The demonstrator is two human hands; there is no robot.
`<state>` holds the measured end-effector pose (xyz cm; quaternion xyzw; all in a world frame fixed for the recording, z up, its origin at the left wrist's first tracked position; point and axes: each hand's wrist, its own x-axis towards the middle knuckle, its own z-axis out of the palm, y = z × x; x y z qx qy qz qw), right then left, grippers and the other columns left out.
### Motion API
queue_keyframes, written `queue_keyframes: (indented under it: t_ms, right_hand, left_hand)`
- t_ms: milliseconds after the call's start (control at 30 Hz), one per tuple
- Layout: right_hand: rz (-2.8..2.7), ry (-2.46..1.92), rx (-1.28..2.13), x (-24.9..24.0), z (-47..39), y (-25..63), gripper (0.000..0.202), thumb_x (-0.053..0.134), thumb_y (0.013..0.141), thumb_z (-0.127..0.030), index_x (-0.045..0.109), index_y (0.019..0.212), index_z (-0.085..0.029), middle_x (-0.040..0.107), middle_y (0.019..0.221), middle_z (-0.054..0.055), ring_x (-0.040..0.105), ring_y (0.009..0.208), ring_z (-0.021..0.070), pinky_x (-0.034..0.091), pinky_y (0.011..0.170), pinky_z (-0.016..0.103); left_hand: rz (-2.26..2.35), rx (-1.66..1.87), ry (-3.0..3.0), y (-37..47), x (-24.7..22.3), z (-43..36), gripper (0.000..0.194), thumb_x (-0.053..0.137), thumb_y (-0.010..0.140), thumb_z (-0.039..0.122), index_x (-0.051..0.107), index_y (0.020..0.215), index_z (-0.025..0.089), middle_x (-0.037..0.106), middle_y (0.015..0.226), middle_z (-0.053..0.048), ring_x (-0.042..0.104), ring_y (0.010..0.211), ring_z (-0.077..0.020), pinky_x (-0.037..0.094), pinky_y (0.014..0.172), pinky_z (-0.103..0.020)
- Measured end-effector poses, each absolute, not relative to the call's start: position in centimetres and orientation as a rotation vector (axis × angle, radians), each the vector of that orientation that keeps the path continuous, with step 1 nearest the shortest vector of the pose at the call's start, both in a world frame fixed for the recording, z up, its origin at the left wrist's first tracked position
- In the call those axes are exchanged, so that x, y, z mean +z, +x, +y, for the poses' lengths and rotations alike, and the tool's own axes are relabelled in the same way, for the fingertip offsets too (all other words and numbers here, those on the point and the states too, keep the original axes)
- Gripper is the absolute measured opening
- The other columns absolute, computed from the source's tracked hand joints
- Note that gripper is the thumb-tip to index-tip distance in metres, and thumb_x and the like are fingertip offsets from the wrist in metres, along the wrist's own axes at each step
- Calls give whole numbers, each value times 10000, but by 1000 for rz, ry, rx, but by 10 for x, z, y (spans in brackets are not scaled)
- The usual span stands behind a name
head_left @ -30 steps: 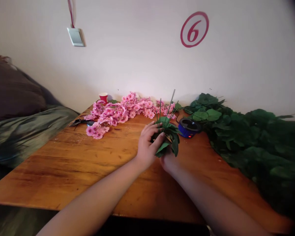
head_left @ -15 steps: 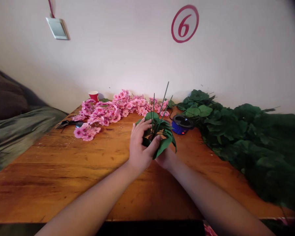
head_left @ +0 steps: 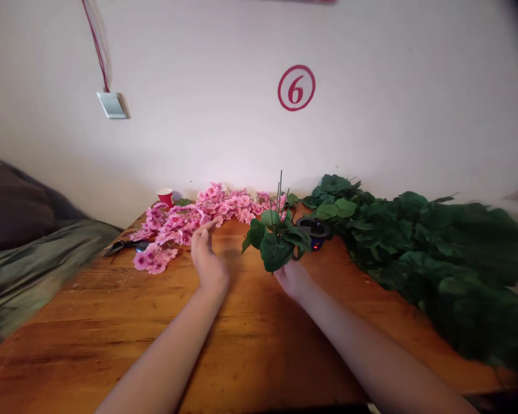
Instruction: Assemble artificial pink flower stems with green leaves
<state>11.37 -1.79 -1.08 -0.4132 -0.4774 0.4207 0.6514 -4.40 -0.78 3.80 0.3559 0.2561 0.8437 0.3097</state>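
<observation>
My right hand [head_left: 294, 277] is closed on an artificial leaf bunch [head_left: 277, 248] from below. Broad green leaves spread around it, hiding most of the fingers, and several thin bare stems stick up from its middle. My left hand [head_left: 207, 257] is apart from the bunch, at the front edge of the pink artificial flowers [head_left: 233, 207]. Its fingers stretch forward, and nothing shows in its grasp. Whether the fingertips touch the blossoms I cannot tell.
Behind my right hand stands a small blue pot [head_left: 314, 229] with a lit red light. A large heap of green leaves [head_left: 406, 241] covers the right side of the wooden table [head_left: 155, 328]. Further left are a red paper cup [head_left: 165, 197] and dark-handled pliers [head_left: 120, 248].
My left hand has let go of the leaf bunch and moved left toward the pink flowers. The right hand still holds the bunch, now with its leaves spread outward. The view has tilted up.
</observation>
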Motion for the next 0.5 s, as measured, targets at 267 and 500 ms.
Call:
queue_keyframes:
  t_ms: [267, 500]
  right_hand:
    - [-906, -886, 1184, -1, -20, 118, 221, 674, 633, -329, 484, 653, -217, 460, 543, -67, 302, 438, 75, 229, 432, 224]
    - [-1039, -910, 881, -5, -22, 114, 126, 671, 695, -312, 610, 652, -210, 607, 654, -6, 535, 705, 184, 432, 683, 301]
  left_hand:
    - [792, 2020, 590, -58, 34, 11, 187, 542, 781, 337, 632, 844, 186, 716, 870, -8, 677, 856, -129, 467, 904, -298]
    - [504, 1903, 895, -54, 57, -8, 264, 766, 708, 220, 662, 950, 192, 696, 1086, -42, 642, 1127, -178, 436, 1068, -343]
